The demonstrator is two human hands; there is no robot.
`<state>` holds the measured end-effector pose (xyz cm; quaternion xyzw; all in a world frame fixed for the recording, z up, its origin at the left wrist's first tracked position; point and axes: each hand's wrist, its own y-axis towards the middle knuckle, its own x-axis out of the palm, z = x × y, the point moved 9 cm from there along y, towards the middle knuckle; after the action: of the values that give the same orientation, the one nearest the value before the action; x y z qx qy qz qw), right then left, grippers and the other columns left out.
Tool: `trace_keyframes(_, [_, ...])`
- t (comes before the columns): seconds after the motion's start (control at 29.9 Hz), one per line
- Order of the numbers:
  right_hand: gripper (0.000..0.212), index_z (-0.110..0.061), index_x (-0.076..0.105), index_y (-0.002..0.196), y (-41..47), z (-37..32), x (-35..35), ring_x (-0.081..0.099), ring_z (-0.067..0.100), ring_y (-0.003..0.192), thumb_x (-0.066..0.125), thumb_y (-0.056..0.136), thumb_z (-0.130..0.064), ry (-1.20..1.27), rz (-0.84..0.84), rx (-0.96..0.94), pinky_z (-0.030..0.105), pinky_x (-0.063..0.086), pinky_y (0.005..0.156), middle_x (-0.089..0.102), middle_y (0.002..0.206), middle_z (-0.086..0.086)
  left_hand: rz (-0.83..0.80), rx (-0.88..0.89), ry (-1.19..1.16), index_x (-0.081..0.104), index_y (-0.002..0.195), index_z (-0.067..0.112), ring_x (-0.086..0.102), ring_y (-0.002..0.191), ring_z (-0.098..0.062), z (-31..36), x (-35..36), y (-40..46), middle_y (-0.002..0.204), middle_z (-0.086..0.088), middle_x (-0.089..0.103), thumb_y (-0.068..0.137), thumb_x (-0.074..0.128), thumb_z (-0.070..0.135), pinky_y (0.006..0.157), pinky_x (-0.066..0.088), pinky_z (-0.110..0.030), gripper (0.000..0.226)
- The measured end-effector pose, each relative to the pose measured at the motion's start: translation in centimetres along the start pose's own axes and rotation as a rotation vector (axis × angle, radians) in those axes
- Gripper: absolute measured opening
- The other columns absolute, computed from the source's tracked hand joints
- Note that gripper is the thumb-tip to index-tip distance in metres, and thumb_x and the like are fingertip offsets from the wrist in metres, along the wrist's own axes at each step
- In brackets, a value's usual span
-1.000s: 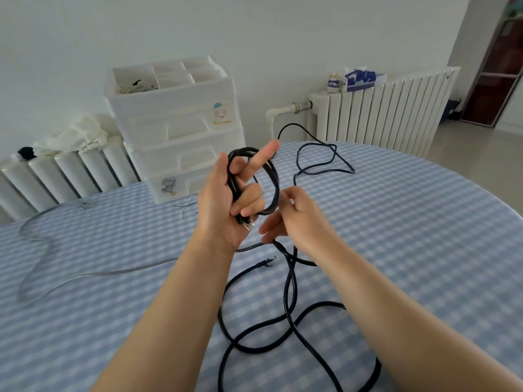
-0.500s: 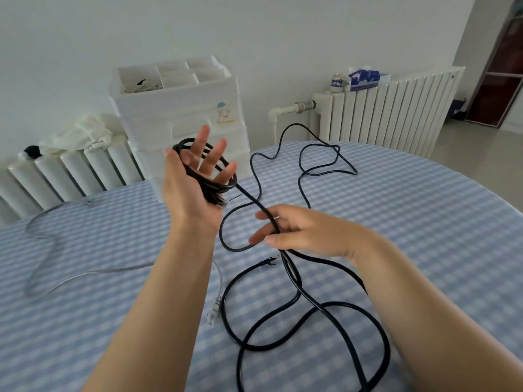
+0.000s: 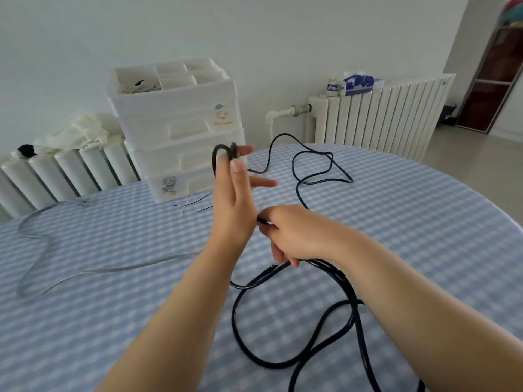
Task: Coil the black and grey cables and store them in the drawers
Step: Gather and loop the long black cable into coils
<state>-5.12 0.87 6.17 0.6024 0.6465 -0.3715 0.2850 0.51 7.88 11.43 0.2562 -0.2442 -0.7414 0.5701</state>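
My left hand (image 3: 233,205) is raised edge-on over the table, with a few turns of the black cable (image 3: 297,360) looped over its fingers at the top. My right hand (image 3: 285,233) sits just right of it, pinching a strand of the same black cable near my left palm. The rest of that cable lies in loose loops on the checked cloth in front of me and trails away toward the far right. A grey cable (image 3: 85,274) lies flat on the left of the table. The white drawer unit (image 3: 181,131) stands at the back with its drawers closed.
The round table (image 3: 424,222) has a blue-checked cloth. Two short wire ties (image 3: 192,203) lie in front of the drawer unit. White radiators stand behind, one with a cloth (image 3: 73,134) on it, one with a tissue pack (image 3: 358,83) and a jar.
My left hand has swung right and turned edge-on with the coil. My right hand has risen from the table and come up against the left palm, bringing a strand of cable.
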Motion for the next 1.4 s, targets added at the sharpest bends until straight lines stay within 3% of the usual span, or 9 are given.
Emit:
trace_keyframes(0.07, [0.031,-0.014,0.053,0.122,-0.2,-0.3,-0.1,0.061,0.012,0.053,0.032,0.104,-0.029,-0.014,-0.006,-0.010,0.030,0.055,0.074,0.072,0.076,-0.002,-0.074,0.106,0.112,0.046,0.116,0.017,0.070,0.069,-0.012,0.4,0.8,-0.4,0.103,0.004,0.060,0.101,0.019,0.039,0.067,0.056,-0.037,0.038])
trace_keyframes(0.2, [0.022,-0.016,0.058,0.105,-0.2,0.2,-0.5,0.058,0.010,0.050,0.038,0.099,-0.022,0.016,-0.003,0.005,0.031,0.054,0.072,0.073,0.072,-0.003,-0.181,0.191,0.420,0.053,0.102,0.012,0.058,0.057,-0.014,0.2,1.8,-0.8,0.062,0.012,0.050,0.095,0.014,0.052,0.058,0.048,-0.038,0.056])
trace_keyframes(0.3, [0.012,-0.020,0.055,0.090,-0.2,0.3,-1.0,0.060,0.010,0.054,0.046,0.097,-0.022,0.085,-0.004,-0.031,0.032,0.056,0.072,0.068,0.069,-0.004,-0.259,0.145,0.576,0.044,0.089,0.011,0.055,0.054,-0.020,-0.4,2.4,-0.7,0.058,0.006,0.054,0.096,0.014,0.054,0.052,0.042,-0.036,0.052])
trace_keyframes(0.37, [0.005,-0.024,0.053,0.097,-0.6,0.3,-1.3,0.063,0.007,0.060,0.056,0.094,-0.022,0.150,-0.046,-0.082,0.029,0.055,0.073,0.066,0.072,-0.005,-0.295,0.071,0.656,0.035,0.086,0.014,0.052,0.055,-0.025,-1.2,2.4,-0.2,0.059,-0.002,0.055,0.101,0.022,0.046,0.050,0.034,-0.036,0.037])
trace_keyframes(0.5, [0.041,-0.025,0.045,0.121,-1.1,1.1,-1.8,0.065,0.006,0.070,0.064,0.088,-0.011,0.179,-0.142,-0.100,0.028,0.052,0.077,0.069,0.094,-0.007,-0.369,-0.080,0.711,0.039,0.081,0.015,0.053,0.064,-0.022,-2.8,1.9,0.2,0.067,-0.003,0.058,0.101,0.024,0.044,0.058,0.037,-0.036,0.038])
trace_keyframes(0.63, [0.020,-0.032,0.058,0.098,-0.7,1.4,-3.4,0.060,0.003,0.064,0.064,0.091,-0.013,0.209,0.088,-0.173,0.023,0.051,0.068,0.066,0.083,-0.016,-0.634,-0.228,0.381,0.043,0.068,0.022,0.047,0.057,-0.009,-3.9,3.3,-1.1,0.061,0.012,0.049,0.085,0.018,0.070,0.062,0.043,-0.029,0.057])
trace_keyframes(0.84, [0.013,-0.036,0.050,0.102,-1.2,3.2,-4.9,0.056,0.007,0.066,0.056,0.093,-0.042,-0.099,0.355,-0.144,0.028,0.045,0.062,0.059,0.074,-0.012,-0.987,-0.446,0.154,0.037,0.072,0.014,0.022,0.041,-0.008,-4.9,4.4,-4.0,0.051,0.006,0.032,0.089,0.050,0.056,0.038,0.021,-0.019,0.047])
trace_keyframes(1.17, [0.019,-0.037,0.048,0.101,-2.1,6.2,-5.5,0.057,0.006,0.058,0.039,0.097,-0.053,-0.219,0.293,-0.032,0.027,0.045,0.059,0.066,0.074,-0.008,-0.625,-0.557,-0.284,0.039,0.075,0.013,0.017,0.034,-0.005,-4.7,2.5,-1.6,0.045,0.006,0.029,0.086,0.047,0.049,0.037,0.015,-0.013,0.039])
trace_keyframes(1.4, [0.031,-0.024,0.047,0.087,-3.4,7.1,-7.5,0.062,0.004,0.052,0.030,0.101,-0.045,-0.273,0.514,0.023,0.025,0.051,0.056,0.066,0.060,-0.005,-0.714,-0.704,-0.713,0.055,0.069,0.017,0.015,0.029,0.002,-3.8,3.1,-2.3,0.044,0.013,0.028,0.087,0.040,0.054,0.031,0.017,-0.009,0.043])
